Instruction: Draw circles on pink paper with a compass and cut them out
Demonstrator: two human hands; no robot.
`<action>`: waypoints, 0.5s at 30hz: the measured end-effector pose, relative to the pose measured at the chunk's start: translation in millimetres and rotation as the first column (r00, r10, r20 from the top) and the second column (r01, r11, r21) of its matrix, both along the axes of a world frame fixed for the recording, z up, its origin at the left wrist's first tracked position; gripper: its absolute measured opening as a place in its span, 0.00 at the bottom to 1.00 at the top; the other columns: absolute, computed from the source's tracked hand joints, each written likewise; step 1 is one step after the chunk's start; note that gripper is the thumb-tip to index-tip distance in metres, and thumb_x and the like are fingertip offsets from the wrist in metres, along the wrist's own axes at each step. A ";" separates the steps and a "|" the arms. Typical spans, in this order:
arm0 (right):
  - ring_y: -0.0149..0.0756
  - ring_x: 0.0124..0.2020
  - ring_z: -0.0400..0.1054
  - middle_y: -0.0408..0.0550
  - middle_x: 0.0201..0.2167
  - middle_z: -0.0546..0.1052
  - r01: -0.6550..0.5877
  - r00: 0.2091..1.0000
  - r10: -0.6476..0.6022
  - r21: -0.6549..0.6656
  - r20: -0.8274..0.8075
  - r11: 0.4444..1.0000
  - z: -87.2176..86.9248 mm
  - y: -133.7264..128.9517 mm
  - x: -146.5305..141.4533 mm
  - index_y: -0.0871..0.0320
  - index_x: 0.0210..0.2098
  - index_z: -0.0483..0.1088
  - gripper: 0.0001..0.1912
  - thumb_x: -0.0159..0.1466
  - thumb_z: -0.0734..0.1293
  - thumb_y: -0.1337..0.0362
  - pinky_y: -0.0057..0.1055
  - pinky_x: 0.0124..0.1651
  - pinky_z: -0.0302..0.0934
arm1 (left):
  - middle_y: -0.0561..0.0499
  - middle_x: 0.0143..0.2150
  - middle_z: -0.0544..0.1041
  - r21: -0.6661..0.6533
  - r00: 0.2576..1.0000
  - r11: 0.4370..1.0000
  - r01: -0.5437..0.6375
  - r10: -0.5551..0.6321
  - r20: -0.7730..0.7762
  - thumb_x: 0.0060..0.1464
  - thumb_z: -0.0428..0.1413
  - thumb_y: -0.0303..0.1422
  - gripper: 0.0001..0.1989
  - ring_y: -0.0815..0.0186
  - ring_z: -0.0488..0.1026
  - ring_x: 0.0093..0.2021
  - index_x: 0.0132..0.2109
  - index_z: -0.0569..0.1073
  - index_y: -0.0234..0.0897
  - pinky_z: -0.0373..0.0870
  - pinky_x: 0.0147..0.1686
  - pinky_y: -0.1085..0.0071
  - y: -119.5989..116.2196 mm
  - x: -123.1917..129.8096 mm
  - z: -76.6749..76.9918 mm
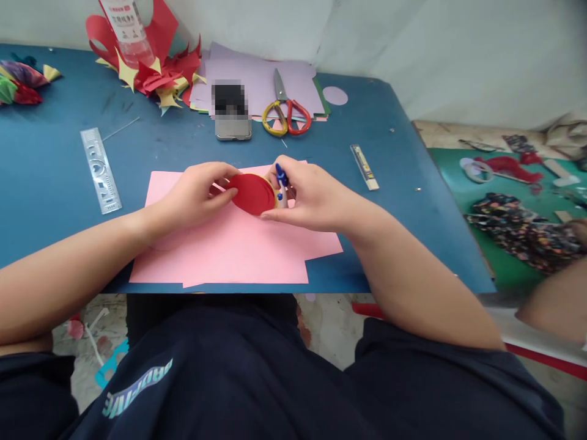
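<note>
Between my two hands is a small stack of red paper circles (pixel 251 193), with a yellow edge showing beneath the red. My left hand (pixel 202 189) pinches the stack's left side between thumb and fingers. On the right side, my right hand (pixel 302 192) grips the stack's edge and also keeps a white pen with blue parts (pixel 281 183) tucked in its fingers. Under both hands lie overlapping sheets of pink paper (pixel 247 256) at the table's near edge.
Scissors (pixel 284 107) lie on purple paper (pixel 261 79) beside a phone (pixel 233 119). A stencil ruler (pixel 99 171) is at left, a small narrow case (pixel 364 167) at right. Red and yellow scraps (pixel 160 76) surround a bottle (pixel 131 36). Another person's limb (pixel 557 299) shows at right.
</note>
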State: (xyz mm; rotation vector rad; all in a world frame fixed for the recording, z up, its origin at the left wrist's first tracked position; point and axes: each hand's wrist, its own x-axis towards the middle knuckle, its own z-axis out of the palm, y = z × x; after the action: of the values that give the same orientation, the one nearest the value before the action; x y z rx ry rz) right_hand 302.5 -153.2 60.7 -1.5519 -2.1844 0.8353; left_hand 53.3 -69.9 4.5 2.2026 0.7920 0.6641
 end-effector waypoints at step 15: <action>0.32 0.35 0.67 0.43 0.41 0.74 0.026 0.886 0.117 0.299 -0.450 0.954 -53.0 1.8 -16.8 0.52 0.47 0.62 0.31 0.57 0.83 0.50 0.30 0.33 0.68 | 0.43 0.51 0.85 -0.288 0.980 0.956 0.059 0.000 0.201 0.65 0.62 0.39 0.18 0.57 0.83 0.50 0.59 0.78 0.39 0.81 0.53 0.56 -8.8 6.3 0.2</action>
State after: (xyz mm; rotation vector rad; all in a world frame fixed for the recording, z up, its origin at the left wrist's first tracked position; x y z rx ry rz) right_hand 285.8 -151.3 7.8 -1.0293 -1.8907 0.7535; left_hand 59.7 -78.7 4.7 1.8447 0.7029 0.6924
